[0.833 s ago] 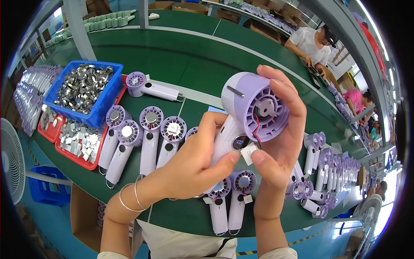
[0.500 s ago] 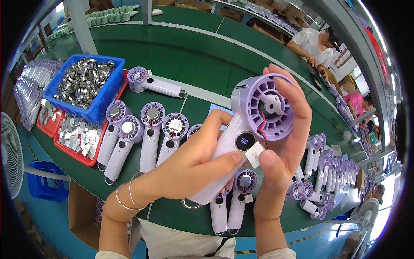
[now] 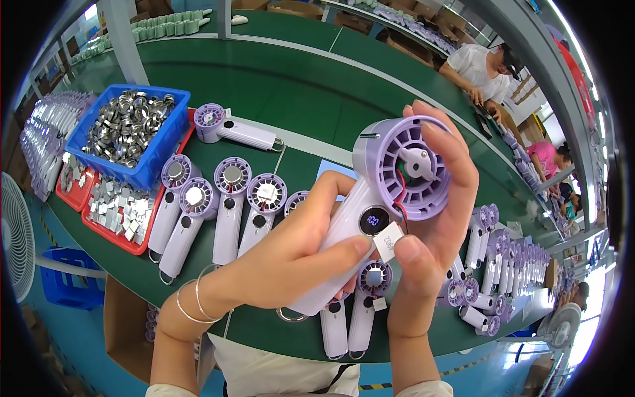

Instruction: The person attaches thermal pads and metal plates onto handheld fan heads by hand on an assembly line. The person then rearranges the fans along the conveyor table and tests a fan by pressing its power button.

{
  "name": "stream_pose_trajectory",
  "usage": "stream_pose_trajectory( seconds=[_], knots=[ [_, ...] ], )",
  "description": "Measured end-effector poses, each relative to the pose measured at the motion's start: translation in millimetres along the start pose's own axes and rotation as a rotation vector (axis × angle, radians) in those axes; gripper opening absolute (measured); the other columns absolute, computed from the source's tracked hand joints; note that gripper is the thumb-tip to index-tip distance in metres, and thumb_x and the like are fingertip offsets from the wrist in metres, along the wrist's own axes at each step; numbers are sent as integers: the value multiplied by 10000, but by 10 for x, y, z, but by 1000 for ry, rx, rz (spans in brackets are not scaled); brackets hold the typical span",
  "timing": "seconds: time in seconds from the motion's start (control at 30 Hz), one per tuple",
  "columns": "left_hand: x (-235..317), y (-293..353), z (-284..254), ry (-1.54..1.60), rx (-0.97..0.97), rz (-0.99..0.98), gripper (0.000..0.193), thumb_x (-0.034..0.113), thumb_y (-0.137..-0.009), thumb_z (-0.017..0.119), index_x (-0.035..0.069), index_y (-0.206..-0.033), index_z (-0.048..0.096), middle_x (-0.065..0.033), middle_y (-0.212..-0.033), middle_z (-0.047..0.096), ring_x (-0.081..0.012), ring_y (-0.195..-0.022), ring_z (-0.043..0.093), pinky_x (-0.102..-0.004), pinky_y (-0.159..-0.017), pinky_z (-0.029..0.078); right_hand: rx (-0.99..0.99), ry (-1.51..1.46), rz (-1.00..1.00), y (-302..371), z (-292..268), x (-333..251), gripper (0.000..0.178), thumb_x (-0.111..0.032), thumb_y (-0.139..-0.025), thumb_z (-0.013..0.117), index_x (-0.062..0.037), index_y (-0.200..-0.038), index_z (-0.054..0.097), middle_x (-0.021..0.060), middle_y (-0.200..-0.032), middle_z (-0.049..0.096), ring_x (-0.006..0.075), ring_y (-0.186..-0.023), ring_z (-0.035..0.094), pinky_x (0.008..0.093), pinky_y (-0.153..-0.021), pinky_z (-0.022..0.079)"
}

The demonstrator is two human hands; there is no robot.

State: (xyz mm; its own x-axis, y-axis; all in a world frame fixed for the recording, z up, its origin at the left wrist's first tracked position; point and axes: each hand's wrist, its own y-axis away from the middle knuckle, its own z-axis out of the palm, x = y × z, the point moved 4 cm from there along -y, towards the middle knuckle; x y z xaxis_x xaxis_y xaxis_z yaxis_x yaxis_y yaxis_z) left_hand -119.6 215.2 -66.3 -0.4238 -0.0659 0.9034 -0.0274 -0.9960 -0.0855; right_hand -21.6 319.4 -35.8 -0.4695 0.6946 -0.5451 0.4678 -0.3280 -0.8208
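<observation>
A pale purple handheld fan (image 3: 349, 215) is raised over the bench, tilted, its head up and to the right. My left hand (image 3: 284, 264) is closed round the handle, thumb lying just below the lit round display (image 3: 374, 220). The fingers of my right hand (image 3: 453, 182) curve round the fan head (image 3: 368, 159) from the right. Its thumb presses a small white square piece (image 3: 387, 242) with printed marks, beside the display. Red and dark wires (image 3: 401, 193) run from the open hub towards that piece. A metal loop (image 3: 293, 316) hangs at the handle's lower end.
Several similar fans (image 3: 233, 192) lie left and below my hands, more (image 3: 493, 264) at right. A blue bin (image 3: 159, 173) of round metal parts sits beside a red tray (image 3: 135, 249) of small square pieces. Across the green bench (image 3: 291, 86), a person (image 3: 486, 73) works.
The white square piece has turned slightly and shifted a little left under my right thumb. The fan head sits marginally lower. Both hands keep their hold.
</observation>
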Motion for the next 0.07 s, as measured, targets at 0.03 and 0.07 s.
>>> stream_pose_trajectory(
  seconds=[0.03,0.07],
  knots=[
    [-2,2,-2,-1,0,0,347,113,-976,500,24,-1233,285,-77,-913,557,-89,-642,575,-253,-556,490,2,16,-1,6,1,3,853,-564,-727,683,-14,-1338,458,243,-1389,402,338,-1308,424,440,-1098,348],
    [3,1,-7,-2,0,0,347,113,-976,500,24,-1233,285,-77,-913,557,-89,-642,575,-253,-556,490,3,16,-2,1,5,5,853,-564,-727,683,-14,-1338,458,243,-1389,402,338,-1308,424,440,-1098,348]
  ],
)
